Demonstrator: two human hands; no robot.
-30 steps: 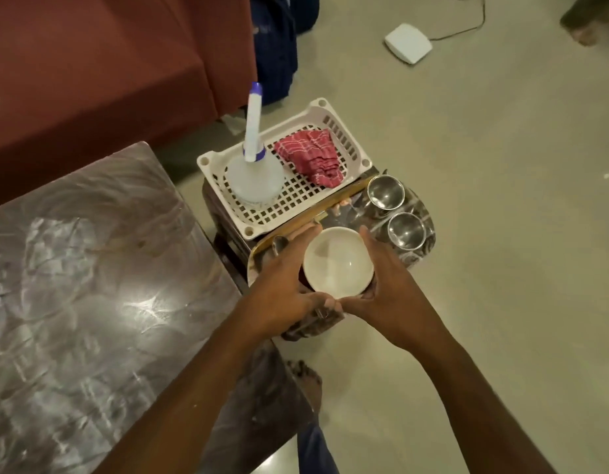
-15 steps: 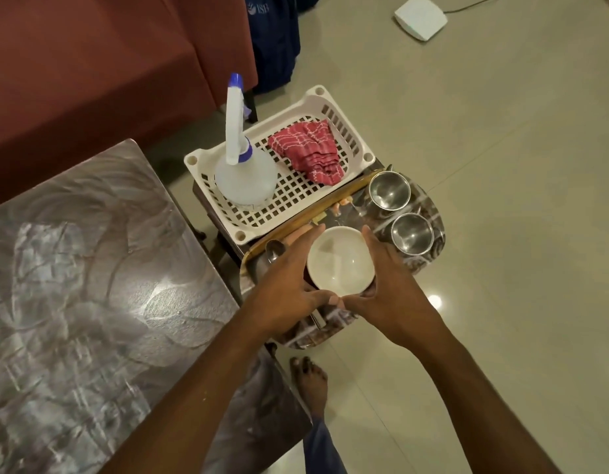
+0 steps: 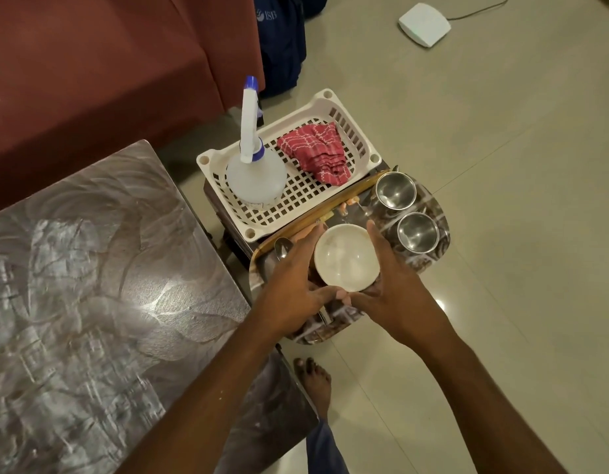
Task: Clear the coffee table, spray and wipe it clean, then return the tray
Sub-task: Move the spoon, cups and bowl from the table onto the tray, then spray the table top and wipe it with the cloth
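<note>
I see the left hand [image 3: 296, 282] and right hand [image 3: 392, 289] cupping the white bowl [image 3: 346, 256], with fingers [image 3: 310, 242] and thumbs wrapped around its sides. The bowl sits on the tray [image 3: 334, 326]. The table [image 3: 91, 285] lies left of the tray.

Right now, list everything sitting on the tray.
The tray carries two steel cups and a spoon; the left hand and right hand hold a white bowl over it. Whatever lies beneath bowl and hands is hidden.

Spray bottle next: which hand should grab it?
Probably left: the left hand cups the bowl on the side nearer the spray bottle; the right hand would have to cross over the bowl.
</note>
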